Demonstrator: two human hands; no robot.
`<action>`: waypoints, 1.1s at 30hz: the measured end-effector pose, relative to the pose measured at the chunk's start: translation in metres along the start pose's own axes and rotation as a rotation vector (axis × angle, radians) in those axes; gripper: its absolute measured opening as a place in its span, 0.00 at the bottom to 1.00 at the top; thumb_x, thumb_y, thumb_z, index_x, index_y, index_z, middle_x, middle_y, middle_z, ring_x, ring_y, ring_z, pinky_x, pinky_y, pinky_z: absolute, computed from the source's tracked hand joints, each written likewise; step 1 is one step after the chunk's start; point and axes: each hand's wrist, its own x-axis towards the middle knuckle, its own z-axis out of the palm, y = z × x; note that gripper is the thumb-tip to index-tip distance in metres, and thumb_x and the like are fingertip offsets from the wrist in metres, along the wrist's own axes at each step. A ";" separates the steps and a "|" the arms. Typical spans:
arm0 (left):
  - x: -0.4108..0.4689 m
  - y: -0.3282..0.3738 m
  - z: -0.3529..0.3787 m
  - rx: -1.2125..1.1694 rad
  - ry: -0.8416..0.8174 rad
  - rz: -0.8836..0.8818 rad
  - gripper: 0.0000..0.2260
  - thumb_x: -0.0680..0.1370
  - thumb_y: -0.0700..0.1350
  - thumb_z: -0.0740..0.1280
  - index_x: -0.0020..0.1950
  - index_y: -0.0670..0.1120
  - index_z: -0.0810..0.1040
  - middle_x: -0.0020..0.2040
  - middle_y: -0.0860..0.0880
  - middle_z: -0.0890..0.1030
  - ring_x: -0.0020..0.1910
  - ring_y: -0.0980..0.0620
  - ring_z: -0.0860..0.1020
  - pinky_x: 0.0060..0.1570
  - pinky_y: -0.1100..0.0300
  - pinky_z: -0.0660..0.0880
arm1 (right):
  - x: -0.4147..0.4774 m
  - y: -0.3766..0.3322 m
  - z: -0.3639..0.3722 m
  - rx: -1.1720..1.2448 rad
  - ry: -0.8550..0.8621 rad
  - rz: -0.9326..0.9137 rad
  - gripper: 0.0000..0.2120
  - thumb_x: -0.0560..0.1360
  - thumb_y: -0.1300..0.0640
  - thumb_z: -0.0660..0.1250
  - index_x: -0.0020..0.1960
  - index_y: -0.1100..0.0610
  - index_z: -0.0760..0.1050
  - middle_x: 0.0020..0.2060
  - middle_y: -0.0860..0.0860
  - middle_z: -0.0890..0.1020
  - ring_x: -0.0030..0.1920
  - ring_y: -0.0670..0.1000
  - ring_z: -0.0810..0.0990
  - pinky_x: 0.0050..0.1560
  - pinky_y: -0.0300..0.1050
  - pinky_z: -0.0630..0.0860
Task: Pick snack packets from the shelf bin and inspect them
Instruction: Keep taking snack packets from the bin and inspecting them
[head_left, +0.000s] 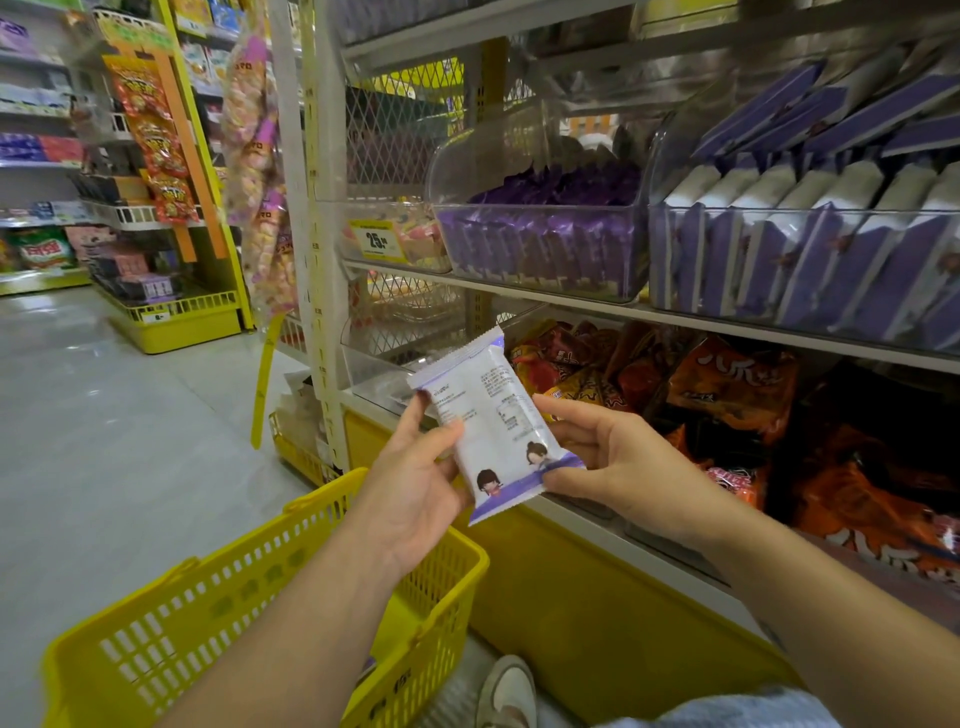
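Observation:
I hold a white and purple snack packet (493, 421) in front of the shelf, its printed back side with small text and two cartoon figures facing me. My left hand (415, 478) pinches its left edge between thumb and fingers. My right hand (608, 457) grips its right edge and lower corner. On the shelf above stand clear bins: one (540, 239) with small purple packets, and one (810, 260) at the right with rows of the same white and purple packets.
A yellow shopping basket (249, 613) sits on the floor under my left forearm. Orange and red snack bags (727, 395) fill the lower shelf. A shoe (509, 691) shows at the bottom. The aisle floor (104, 415) stretches left toward more yellow racks.

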 end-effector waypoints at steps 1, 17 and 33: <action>-0.001 -0.001 0.001 -0.007 -0.017 -0.005 0.22 0.76 0.36 0.64 0.66 0.54 0.73 0.56 0.46 0.84 0.52 0.47 0.84 0.37 0.47 0.81 | 0.000 0.002 0.001 -0.032 0.021 -0.010 0.33 0.73 0.68 0.70 0.73 0.48 0.66 0.58 0.39 0.81 0.58 0.40 0.80 0.51 0.35 0.79; -0.011 -0.003 0.013 0.113 -0.102 0.060 0.23 0.71 0.37 0.68 0.65 0.50 0.75 0.60 0.45 0.82 0.58 0.45 0.81 0.52 0.41 0.80 | 0.004 0.020 0.016 0.124 0.082 -0.037 0.24 0.71 0.56 0.73 0.64 0.45 0.70 0.57 0.44 0.82 0.54 0.45 0.82 0.51 0.37 0.78; -0.016 -0.005 0.013 0.311 -0.230 0.023 0.20 0.77 0.36 0.66 0.66 0.53 0.77 0.60 0.46 0.81 0.59 0.48 0.81 0.52 0.45 0.80 | 0.005 0.031 0.011 0.666 -0.031 0.156 0.22 0.73 0.62 0.70 0.65 0.57 0.71 0.53 0.55 0.84 0.50 0.55 0.85 0.41 0.46 0.81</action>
